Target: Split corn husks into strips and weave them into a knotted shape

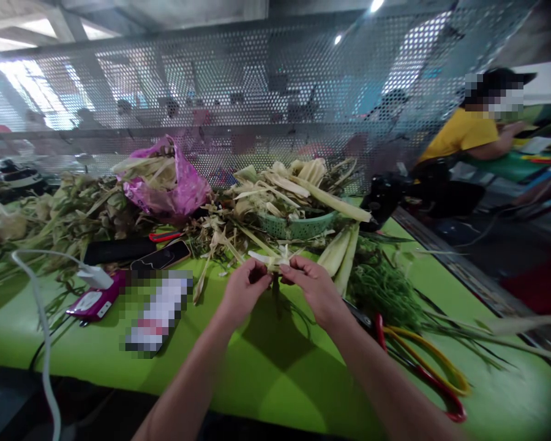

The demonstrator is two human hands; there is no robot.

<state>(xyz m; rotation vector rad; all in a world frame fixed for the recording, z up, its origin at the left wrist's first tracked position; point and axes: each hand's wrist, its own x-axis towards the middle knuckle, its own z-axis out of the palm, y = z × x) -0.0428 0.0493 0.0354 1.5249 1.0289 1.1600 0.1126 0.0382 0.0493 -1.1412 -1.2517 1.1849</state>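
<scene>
Both my hands meet over the green tabletop [261,392], each with thumb and fingers pinched together. My left hand [243,288] holds one side of a pale plant strip [284,257]. From the right, my right hand [316,289] grips the same strip, and darker thin ends hang below. Just beyond them stands a green basket [298,226] heaped with dry husks [298,184]. Scissors [380,331] with red and yellow handles lie beside my right forearm, their blades partly hidden by it. Feathery green stems [383,291] and long pale husk leaves [342,254] lie right of my hands.
A pink plastic bag [179,193] of husks stands behind piled dry plants [73,211]. At left lie a phone [165,257], a purple power block [96,303] and a white cable [43,352]. A perforated metal screen [239,79] closes the back. A person in yellow [463,131] sits at right.
</scene>
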